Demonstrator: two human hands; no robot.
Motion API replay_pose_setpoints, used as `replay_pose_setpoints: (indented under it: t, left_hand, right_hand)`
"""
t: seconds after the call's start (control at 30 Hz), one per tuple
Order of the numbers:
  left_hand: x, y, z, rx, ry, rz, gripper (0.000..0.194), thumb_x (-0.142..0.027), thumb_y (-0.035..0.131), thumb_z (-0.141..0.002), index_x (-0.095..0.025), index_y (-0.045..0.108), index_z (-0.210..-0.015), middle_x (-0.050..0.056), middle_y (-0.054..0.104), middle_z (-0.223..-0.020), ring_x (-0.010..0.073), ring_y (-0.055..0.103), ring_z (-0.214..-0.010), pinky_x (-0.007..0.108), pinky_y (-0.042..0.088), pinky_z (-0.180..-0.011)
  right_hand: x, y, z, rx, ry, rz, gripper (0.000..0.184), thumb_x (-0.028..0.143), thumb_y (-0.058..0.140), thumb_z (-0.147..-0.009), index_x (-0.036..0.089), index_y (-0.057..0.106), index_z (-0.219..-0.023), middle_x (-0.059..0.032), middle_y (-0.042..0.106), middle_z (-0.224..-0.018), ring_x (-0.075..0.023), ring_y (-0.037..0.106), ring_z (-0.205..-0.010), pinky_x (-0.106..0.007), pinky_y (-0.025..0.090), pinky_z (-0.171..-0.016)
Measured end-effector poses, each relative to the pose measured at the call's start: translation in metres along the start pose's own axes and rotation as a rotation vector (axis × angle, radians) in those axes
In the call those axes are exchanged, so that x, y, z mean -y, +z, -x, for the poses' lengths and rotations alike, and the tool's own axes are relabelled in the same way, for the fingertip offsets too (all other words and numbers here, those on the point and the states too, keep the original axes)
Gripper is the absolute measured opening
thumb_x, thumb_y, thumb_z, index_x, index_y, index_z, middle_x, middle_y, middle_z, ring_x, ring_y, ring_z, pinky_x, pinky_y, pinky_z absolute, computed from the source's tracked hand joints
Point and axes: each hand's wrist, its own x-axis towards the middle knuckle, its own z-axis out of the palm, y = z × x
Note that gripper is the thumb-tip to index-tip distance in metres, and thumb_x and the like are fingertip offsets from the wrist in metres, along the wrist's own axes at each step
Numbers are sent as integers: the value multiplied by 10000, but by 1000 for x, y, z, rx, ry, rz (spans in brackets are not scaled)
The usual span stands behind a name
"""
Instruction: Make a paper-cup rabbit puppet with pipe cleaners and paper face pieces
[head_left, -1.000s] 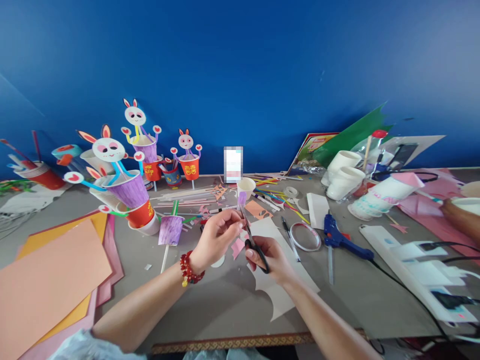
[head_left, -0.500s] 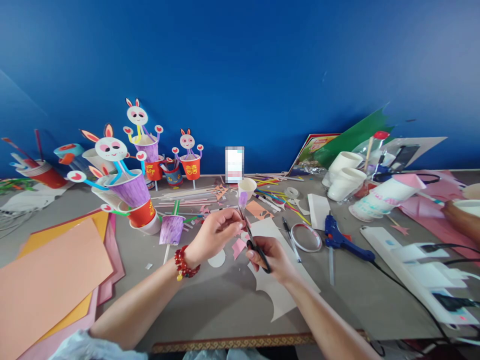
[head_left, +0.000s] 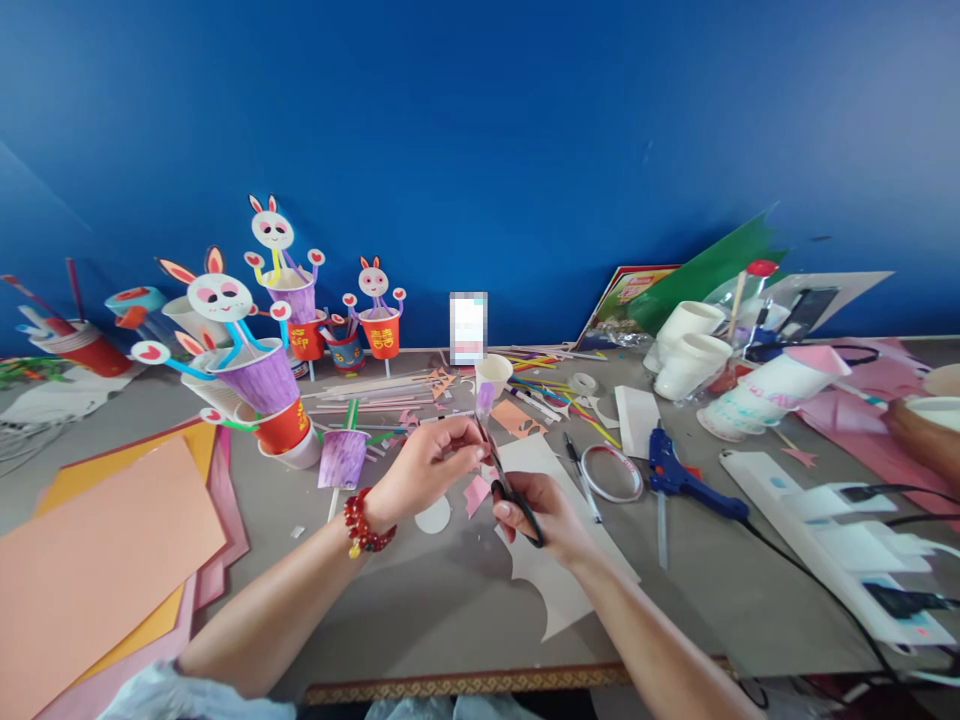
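Observation:
My right hand (head_left: 536, 510) is wrapped round the black handles of the scissors (head_left: 510, 495), whose blades point up and away from me. Close against the blades, my left hand (head_left: 439, 460) is closed in a pinch. What its fingertips hold is too small to make out. Under the hands lie a white paper circle (head_left: 433, 514), a pink paper scrap (head_left: 475, 494) and a white sheet with scalloped cut edges (head_left: 559, 585). Just beyond the blade tips stands a white paper cup (head_left: 493, 375) with a purple patch in front of it.
Paper-cup rabbits (head_left: 259, 375) stand at the left behind coloured paper sheets (head_left: 112, 560). A purple half cup (head_left: 343, 460) lies near my left wrist. At the right are a blue glue gun (head_left: 686, 480), a power strip (head_left: 817, 550), white cups (head_left: 694, 365) and another person's hand (head_left: 919, 440).
Both hands keep nearly the same pose at the scissors. The whole view has shifted very slightly; nothing was visibly taken up or let go.

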Motion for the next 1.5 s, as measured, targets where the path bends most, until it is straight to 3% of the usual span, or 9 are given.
replay_pose_setpoints:
  t: [0.5, 1.0, 1.17, 1.3, 1.5]
  left_hand:
    - [1, -1, 0, -3, -42, -11, 149, -223, 522, -892, -165, 596, -778, 42, 655, -814, 176, 636, -810, 296, 509, -749]
    - [-4, -3, 1, 10, -54, 44, 149, -212, 506, -893, -159, 623, -818, 58, 679, -870, 168, 638, -842, 296, 512, -778]
    - [0, 0, 0, -6, -36, 32, 137, -200, 509, -887, -161, 603, -795, 68, 671, -982, 165, 625, -886, 274, 499, -770]
    - [5, 7, 0, 55, -4, -66, 174, -206, 535, -878, -160, 590, -719, 62, 649, -981, 165, 613, -876, 268, 478, -760]
    - [7, 16, -1, 94, 14, -172, 180, -171, 528, -864, -170, 582, -693, 53, 636, -965, 160, 604, -850, 258, 474, -724]
  right_hand:
    - [1, 0, -1, -2, -11, 20, 516, 667, 726, -648, 177, 562, -653, 37, 521, -509, -95, 472, -419, -213, 355, -432]
    - [0, 0, -2, -96, -5, 107, 410, 502, 772, -654, 181, 527, -579, 46, 498, -456, -86, 447, -390, -203, 312, -402]
    - [0, -1, -1, -222, -118, -3, 395, 534, 744, -697, 173, 585, -694, 2, 574, -569, -111, 495, -490, -222, 373, -454]
    - [-1, -3, 1, -313, -158, -31, 366, 495, 756, -708, 173, 623, -822, -9, 616, -638, -86, 408, -466, -220, 305, -428]
    - [1, -4, 0, -308, -152, -42, 329, 464, 763, -678, 184, 608, -753, -12, 610, -628, -128, 499, -539, -242, 376, -498]
